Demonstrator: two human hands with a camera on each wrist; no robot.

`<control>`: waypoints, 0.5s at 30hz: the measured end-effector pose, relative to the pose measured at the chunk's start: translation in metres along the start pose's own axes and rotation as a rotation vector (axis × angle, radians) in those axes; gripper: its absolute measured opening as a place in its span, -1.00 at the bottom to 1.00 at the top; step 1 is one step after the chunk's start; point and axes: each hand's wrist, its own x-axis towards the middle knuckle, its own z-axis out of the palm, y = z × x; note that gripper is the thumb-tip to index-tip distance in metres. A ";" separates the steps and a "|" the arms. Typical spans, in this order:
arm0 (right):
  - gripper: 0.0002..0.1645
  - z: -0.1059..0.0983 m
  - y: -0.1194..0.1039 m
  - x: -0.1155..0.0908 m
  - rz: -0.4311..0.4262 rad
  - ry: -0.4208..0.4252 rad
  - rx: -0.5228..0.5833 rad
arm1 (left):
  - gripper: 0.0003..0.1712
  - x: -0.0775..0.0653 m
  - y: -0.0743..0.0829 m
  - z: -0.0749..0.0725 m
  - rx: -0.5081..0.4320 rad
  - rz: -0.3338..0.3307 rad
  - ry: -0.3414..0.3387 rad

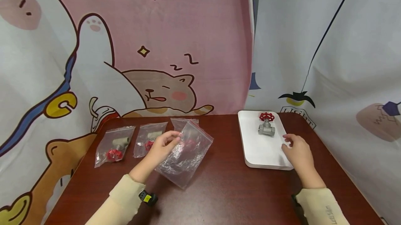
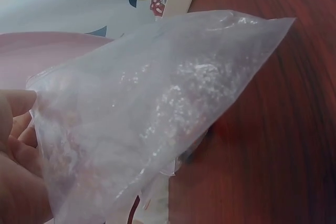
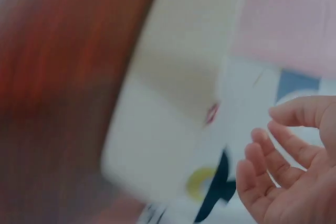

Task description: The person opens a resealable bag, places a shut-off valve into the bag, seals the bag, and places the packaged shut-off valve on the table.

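My left hand (image 1: 164,144) pinches a clear zip bag (image 1: 188,162) by its upper edge, above the table. In the left wrist view the thumb and fingers (image 2: 21,103) grip one side of the bag (image 2: 152,103), which looks flat. Some red shows through the bag in the head view; whether it lies inside or behind cannot be told. My right hand (image 1: 299,152) hovers at the right edge of a white tray (image 1: 260,153), fingers loosely bent and holding nothing. On the tray stands a grey metal valve (image 1: 266,128) with a red handwheel (image 1: 267,116).
Two clear bags, the left bag (image 1: 103,145) and the middle bag (image 1: 139,148), lie at the table's left, each with a red-wheeled valve inside. Another bag (image 1: 185,123) lies partly hidden behind the held one. Printed curtains (image 1: 203,44) hang behind the brown table (image 1: 225,193).
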 end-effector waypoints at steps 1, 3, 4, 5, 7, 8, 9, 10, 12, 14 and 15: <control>-0.64 0.002 -0.008 0.000 -0.044 0.010 0.014 | -0.74 0.000 0.000 0.000 0.000 0.005 -0.002; -0.66 0.008 -0.025 -0.001 -0.138 0.026 0.063 | -0.75 -0.001 0.001 0.000 -0.005 0.019 -0.010; -0.67 0.013 -0.034 -0.001 -0.188 0.034 0.094 | -0.76 -0.001 0.002 0.000 -0.003 0.027 -0.015; -0.68 0.017 -0.042 -0.001 -0.243 0.037 0.128 | -0.76 -0.001 0.002 0.000 -0.004 0.040 -0.023; -0.68 0.027 -0.059 -0.003 -0.349 0.029 0.198 | -0.77 -0.002 0.003 0.001 0.004 0.048 -0.034; -0.68 0.032 -0.067 -0.005 -0.397 0.017 0.231 | -0.77 -0.002 0.003 0.001 0.009 0.050 -0.039; -0.68 0.037 -0.076 -0.006 -0.442 0.003 0.264 | -0.77 -0.002 0.003 0.002 0.016 0.053 -0.046; -0.68 0.041 -0.083 -0.007 -0.484 -0.013 0.295 | -0.76 -0.002 0.003 0.002 0.020 0.054 -0.052; -0.67 0.048 -0.097 -0.011 -0.546 -0.050 0.352 | -0.76 -0.002 0.004 0.002 0.030 0.046 -0.064; -0.66 0.054 -0.109 -0.013 -0.588 -0.076 0.398 | -0.75 -0.002 0.004 0.003 0.033 0.044 -0.076; -0.65 0.057 -0.114 -0.014 -0.604 -0.087 0.420 | -0.74 -0.002 0.005 0.003 0.032 0.045 -0.083</control>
